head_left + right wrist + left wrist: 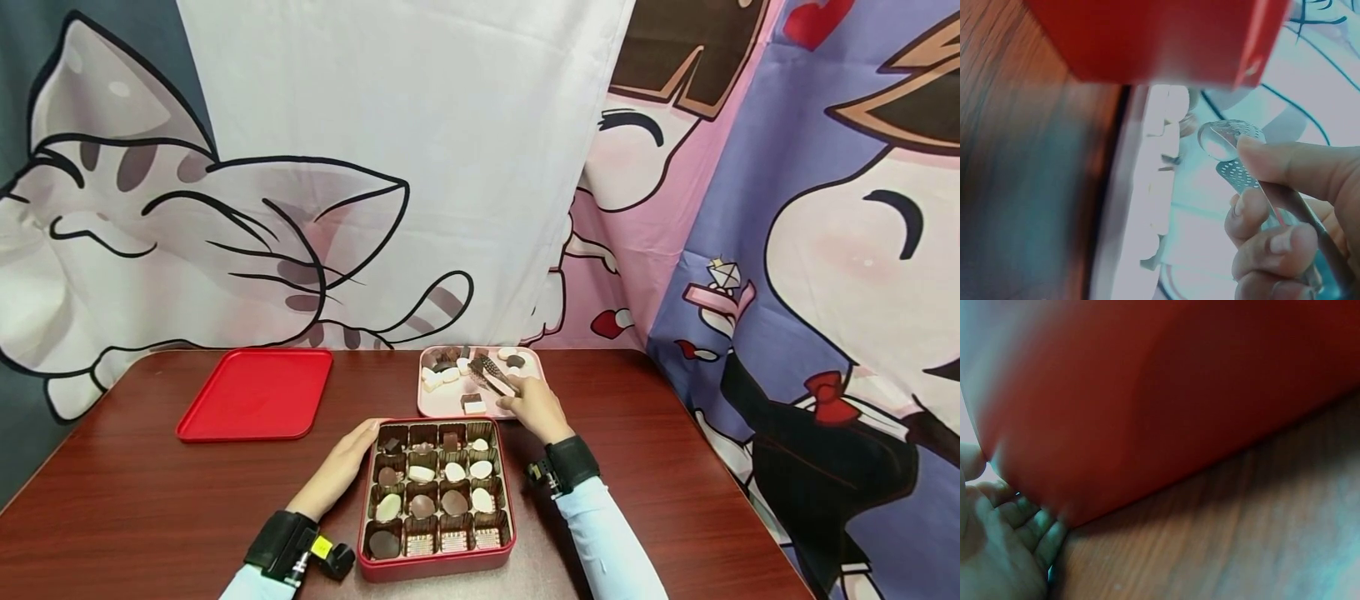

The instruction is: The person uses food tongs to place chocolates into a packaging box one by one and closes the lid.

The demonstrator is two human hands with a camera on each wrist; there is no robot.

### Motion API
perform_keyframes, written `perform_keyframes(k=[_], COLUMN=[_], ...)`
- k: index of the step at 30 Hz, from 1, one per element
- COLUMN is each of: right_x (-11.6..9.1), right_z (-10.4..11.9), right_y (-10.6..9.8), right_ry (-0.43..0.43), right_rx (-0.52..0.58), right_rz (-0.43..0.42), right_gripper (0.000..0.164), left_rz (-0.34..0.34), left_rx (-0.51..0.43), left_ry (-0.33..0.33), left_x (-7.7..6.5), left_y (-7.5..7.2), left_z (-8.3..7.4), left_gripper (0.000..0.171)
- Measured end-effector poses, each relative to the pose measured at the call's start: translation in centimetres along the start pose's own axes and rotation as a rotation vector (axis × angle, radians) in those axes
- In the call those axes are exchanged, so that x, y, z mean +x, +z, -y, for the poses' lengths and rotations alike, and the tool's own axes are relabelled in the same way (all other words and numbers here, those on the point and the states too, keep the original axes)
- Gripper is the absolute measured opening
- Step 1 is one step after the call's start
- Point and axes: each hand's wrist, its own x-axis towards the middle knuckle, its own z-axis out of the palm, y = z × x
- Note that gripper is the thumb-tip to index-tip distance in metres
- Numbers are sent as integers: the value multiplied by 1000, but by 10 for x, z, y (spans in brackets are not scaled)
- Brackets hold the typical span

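Note:
A red box [435, 575] with a gold divided liner stands near the front of the table. Dark, milk and white chocolates [453, 502] sit in its compartments; the front row has one dark chocolate [384, 544] at left and bare liner in the other three. At the box's far left corner, my left hand [339, 468] grips the side, its fingers [1029, 525] bent against the red wall. My right hand [538, 408] pinches metal tongs [491, 375] with perforated ends over a pink tray [525, 400]. Whether the tongs [1235, 147] hold a chocolate is unclear.
Dark and white chocolates [442, 377] lie on the pink tray, mostly at its left, with a dark-and-white piece [473, 404] at its front. To the left is a flat red tray [258, 396]. A printed cloth [450, 125] hangs behind the brown table [112, 500].

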Motion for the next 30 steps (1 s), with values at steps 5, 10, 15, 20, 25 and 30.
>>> perform_keyframes(k=[5, 10, 15, 20, 25, 30], right_x=[-11, -19, -29, -41, -52, -63], right_z=[31, 47, 61, 71, 78, 78], right_y=[-11, -17, -24, -29, -35, -40], right_ry=[15, -45, -102, -148, -177, -231], right_rx=[9, -2, 14, 14, 29, 37], right_rz=[5, 0, 5, 33, 105, 192], right_gripper=[50, 49, 51, 50, 52, 50], left_rz=[1, -4, -3, 1, 0, -4], left_rx=[-4, -13, -23, -21, -33, -28], left_ry=[2, 0, -9, -8, 1, 18], left_x=[-2, -2, -2, -1, 0, -1], left_y=[0, 0, 0, 0, 0, 0], left_z=[-1, -1, -2, -2, -1, -1], left_gripper=[75, 70, 69, 72, 66, 66])
